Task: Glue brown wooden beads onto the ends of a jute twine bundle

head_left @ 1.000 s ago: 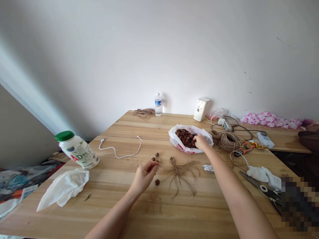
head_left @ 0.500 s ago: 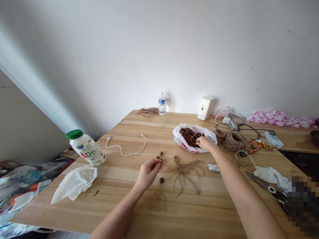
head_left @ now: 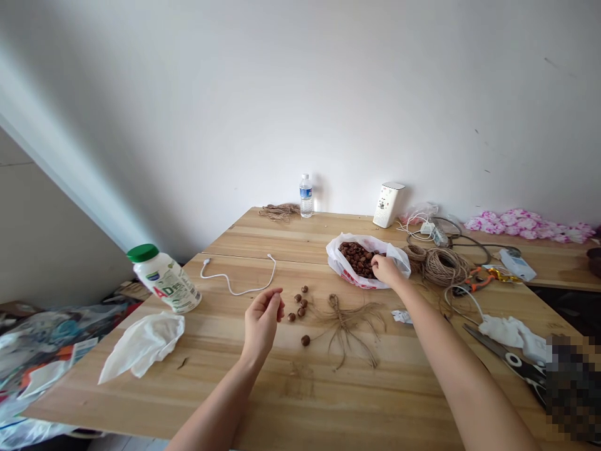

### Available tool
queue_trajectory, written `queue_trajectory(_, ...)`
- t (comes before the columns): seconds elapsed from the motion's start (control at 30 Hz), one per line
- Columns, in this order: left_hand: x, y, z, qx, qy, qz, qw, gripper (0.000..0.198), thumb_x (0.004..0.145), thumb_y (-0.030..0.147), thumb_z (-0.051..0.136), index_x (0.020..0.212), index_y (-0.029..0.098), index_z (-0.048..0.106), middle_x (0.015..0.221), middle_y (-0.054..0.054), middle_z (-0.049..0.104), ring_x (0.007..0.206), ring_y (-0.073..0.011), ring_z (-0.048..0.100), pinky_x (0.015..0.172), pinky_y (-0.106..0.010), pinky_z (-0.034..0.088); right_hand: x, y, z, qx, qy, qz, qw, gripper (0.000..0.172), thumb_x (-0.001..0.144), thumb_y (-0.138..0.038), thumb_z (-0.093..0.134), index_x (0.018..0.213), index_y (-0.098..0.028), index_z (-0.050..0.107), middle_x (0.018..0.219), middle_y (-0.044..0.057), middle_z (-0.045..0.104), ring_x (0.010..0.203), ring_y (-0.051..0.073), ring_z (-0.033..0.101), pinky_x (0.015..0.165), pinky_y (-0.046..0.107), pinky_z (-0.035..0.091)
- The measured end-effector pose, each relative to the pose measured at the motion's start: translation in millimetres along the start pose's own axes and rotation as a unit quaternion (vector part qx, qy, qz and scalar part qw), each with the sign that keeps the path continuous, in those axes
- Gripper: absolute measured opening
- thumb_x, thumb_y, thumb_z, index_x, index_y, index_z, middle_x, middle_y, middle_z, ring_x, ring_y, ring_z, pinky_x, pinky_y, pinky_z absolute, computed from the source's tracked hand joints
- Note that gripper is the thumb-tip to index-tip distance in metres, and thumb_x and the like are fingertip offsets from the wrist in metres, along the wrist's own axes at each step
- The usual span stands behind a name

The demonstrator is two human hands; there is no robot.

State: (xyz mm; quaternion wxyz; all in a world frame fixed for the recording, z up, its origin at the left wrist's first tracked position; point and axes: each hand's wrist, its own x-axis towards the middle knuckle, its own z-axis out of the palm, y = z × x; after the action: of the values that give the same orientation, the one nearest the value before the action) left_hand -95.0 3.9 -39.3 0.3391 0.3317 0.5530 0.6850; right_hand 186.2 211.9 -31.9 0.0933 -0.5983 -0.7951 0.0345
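My left hand (head_left: 263,316) hovers over the table, fingers curled against the thumb; whatever may be in it is hidden. Just to its right lie several round, glossy brown nut-like balls (head_left: 297,298), and one more ball (head_left: 305,340) sits nearer me. Beside them is a bundle of jute cords (head_left: 345,326) with a knotted loop at the top and loose ends spread out. My right hand (head_left: 385,269) reaches into a white plastic bag (head_left: 339,268) full of brown balls (head_left: 357,257). Its fingers are bent closed among them, fingertips partly out of sight.
Jute twine rolls (head_left: 444,266), cables and orange-handled pliers (head_left: 479,279) lie right of the bag. Scissors (head_left: 509,360) rest at the right edge. A green-capped bottle (head_left: 166,282), white cloth (head_left: 143,344) and white cable (head_left: 235,291) are left. A water bottle (head_left: 306,197) stands behind.
My left hand has drawn back leftward and up from the brown balls, leaving more of them uncovered on the table. My right hand remains in the bag, with its fingers slightly shifted.
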Motion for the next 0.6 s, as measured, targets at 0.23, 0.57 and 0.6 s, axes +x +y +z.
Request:
queue_trajectory(0.23,-2.2,-3.4,2.2,0.008,-0.029,-0.014,0.999,0.034,0.071,0.042,0.059,0.090,0.014,0.061,0.057,0.003,0.052,0.047,-0.0081,0.045,0.045,-0.021,0.036,7.6,4.2,0.3,0.013,0.036,0.070,0.997,0.021,0.079,-0.016,0.046,0.086,-0.017,0.066,0.089,0.006,0.068,0.085,0.017,0.060,0.070,0.023,0.039)
queue_trajectory(0.57,-2.8,-5.3,3.5,0.019,-0.056,-0.030,0.998,0.031,0.071,0.041,0.060,0.088,0.015,0.061,0.055,0.004,0.052,0.046,-0.0075,0.044,0.045,-0.020,0.035,3.6,3.7,-1.4,-0.001,0.027,0.066,0.997,0.021,0.082,-0.033,0.054,0.088,-0.019,0.068,0.089,0.007,0.069,0.085,0.018,0.060,0.070,0.024,0.039)
queue_trajectory(0.6,-2.8,-5.4,3.7,0.021,-0.058,-0.031,0.998,0.031,0.070,0.041,0.060,0.088,0.015,0.061,0.055,0.004,0.052,0.046,-0.0075,0.044,0.045,-0.020,0.035,2.9,3.3,-1.9,-0.005,0.023,0.062,0.998,0.021,0.083,-0.033,0.053,0.089,-0.020,0.069,0.090,0.007,0.069,0.086,0.018,0.060,0.071,0.024,0.039)
